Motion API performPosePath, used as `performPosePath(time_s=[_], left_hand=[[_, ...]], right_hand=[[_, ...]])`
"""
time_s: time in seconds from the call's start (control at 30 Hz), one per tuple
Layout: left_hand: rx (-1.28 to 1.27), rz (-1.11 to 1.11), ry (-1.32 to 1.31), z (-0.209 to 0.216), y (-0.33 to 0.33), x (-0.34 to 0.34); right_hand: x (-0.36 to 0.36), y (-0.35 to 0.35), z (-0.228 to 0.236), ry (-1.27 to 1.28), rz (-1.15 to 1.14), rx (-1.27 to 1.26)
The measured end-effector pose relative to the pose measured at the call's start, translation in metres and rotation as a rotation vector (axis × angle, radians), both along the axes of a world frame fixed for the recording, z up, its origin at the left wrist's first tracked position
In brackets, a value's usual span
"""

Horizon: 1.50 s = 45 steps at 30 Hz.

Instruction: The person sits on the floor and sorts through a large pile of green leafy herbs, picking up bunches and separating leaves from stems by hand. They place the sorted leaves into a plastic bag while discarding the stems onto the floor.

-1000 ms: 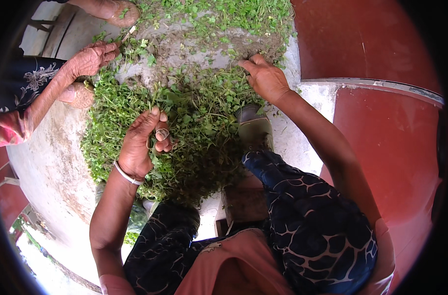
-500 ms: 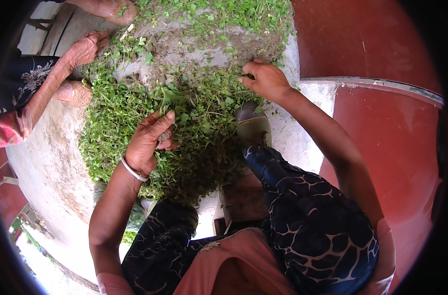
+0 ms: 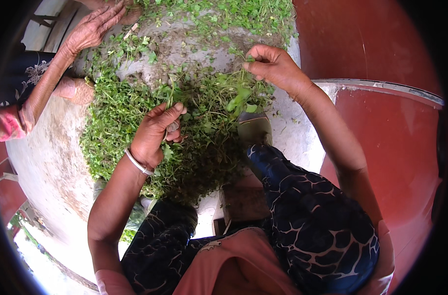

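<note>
Now, over grey floor (image 3: 52, 128) by red panels (image 3: 381, 147), both hands (image 3: 154, 132) (image 3: 289, 73) pinch sprigs (image 3: 239, 101) between fingers (image 3: 176, 107).

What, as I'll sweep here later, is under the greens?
Where the greens thin out, dirt and patches of grey floor show. Where they lie thick, what is beneath is covered and cannot be seen.

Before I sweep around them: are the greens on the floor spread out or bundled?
Spread out: the greens lie loose across the concrete floor.
</note>
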<state>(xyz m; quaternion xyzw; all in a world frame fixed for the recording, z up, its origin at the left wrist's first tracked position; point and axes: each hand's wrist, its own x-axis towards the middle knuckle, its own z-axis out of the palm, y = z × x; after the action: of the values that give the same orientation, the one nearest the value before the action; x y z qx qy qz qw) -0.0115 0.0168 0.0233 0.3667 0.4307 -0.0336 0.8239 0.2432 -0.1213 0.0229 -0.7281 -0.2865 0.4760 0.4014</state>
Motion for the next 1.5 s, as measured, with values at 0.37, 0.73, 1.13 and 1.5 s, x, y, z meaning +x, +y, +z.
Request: performPosePath(time_s=[0.37,0.73,1.13,1.5], left_hand=[[0.124,-0.067,-0.094,0.010,-0.014,0.038],[-0.179,-0.118,-0.146,0.003,-0.021,0.036],[-0.006,-0.045,-0.087,0.010,-0.029,0.038],[0.109,0.117,-0.090,0.013,0.004,0.005]], right_hand=[[-0.041,0.002,-0.001,-0.056,0.120,0.226],[-0.055,0.000,-0.003,0.050,0.093,0.262],[-0.073,-0.008,-0.008,-0.046,0.042,0.419],[-0.026,-0.015,-0.011,-0.071,-0.017,0.205]])
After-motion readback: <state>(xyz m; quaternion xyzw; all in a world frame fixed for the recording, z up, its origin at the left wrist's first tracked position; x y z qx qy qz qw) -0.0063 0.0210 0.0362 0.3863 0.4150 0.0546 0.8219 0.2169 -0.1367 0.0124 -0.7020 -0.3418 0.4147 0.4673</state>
